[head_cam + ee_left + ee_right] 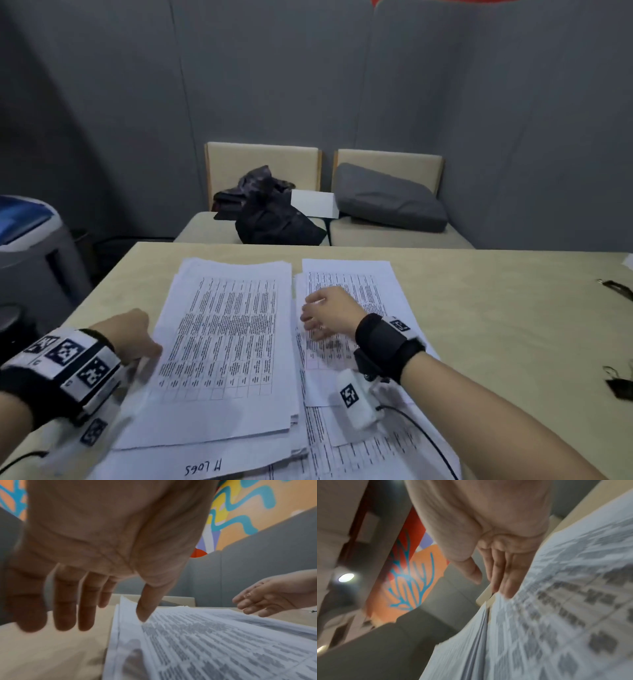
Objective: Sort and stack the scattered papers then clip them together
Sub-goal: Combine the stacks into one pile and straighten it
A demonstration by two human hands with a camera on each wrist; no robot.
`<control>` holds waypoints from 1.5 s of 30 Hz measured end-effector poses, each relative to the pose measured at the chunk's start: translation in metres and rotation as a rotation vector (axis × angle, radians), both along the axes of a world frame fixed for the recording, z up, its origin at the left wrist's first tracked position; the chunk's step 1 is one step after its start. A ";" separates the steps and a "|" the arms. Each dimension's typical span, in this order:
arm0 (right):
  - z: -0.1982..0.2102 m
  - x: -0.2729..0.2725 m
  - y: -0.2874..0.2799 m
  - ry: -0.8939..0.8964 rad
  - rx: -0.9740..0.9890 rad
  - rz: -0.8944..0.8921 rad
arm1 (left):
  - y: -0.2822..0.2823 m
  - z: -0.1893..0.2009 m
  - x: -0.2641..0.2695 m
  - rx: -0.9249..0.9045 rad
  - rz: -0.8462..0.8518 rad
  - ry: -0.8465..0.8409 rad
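Printed sheets cover the beige table (479,308). A thick stack of papers (226,342) lies left of centre, over more loose sheets, one with handwriting (202,467). Further printed sheets (349,281) lie to its right. My left hand (137,337) is at the stack's left edge; its thumb (143,609) touches the top sheet and the straight fingers (68,601) hang over the bare table. My right hand (329,313) hovers flat and relaxed over the right sheets, its fingers (503,574) straight and close to the paper (556,601). Neither hand holds anything.
Black binder clips (620,385) and a black strap-like item (616,289) lie near the table's right edge. Beyond the far edge stand two chairs with a black bag (274,212) and a grey cushion (387,198). A grey bin (30,246) stands to the left.
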State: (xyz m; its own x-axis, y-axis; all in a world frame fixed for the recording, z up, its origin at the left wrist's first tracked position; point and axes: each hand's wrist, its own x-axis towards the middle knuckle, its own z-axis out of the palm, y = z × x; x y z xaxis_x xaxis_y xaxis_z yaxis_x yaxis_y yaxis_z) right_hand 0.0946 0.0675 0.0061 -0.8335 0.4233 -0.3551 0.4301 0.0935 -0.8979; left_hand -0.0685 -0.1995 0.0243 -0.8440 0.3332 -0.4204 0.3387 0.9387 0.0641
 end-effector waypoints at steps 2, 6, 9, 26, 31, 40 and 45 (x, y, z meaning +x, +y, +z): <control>0.003 0.006 0.022 0.049 0.128 -0.141 | 0.001 0.004 -0.004 -0.008 -0.027 0.117; 0.004 0.033 0.075 -0.237 0.565 -0.299 | 0.027 0.017 0.010 0.229 -0.140 0.196; 0.003 0.057 0.103 -0.567 0.603 -0.244 | 0.064 0.027 0.043 0.433 -0.293 0.091; -0.022 0.050 0.099 -0.358 0.502 -0.138 | 0.156 -0.030 0.095 0.261 -0.505 -0.118; -0.017 0.074 0.115 -0.205 0.255 -0.075 | 0.155 -0.032 0.094 0.237 -0.531 -0.117; 0.040 0.124 0.127 0.336 -0.361 -0.331 | 0.176 0.002 0.086 0.634 -0.249 -0.280; 0.041 0.106 0.103 0.264 -0.335 -0.185 | 0.189 0.021 0.088 0.978 -0.008 -0.600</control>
State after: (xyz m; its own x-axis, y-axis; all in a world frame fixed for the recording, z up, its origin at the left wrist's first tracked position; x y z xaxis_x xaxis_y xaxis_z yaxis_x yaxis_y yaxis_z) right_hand 0.2001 0.1702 0.0472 -0.8349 0.4715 -0.2839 0.1652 -0.2774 -0.9464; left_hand 0.0194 -0.0101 0.0458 -0.5914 0.7433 -0.3126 0.0125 0.3961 0.9181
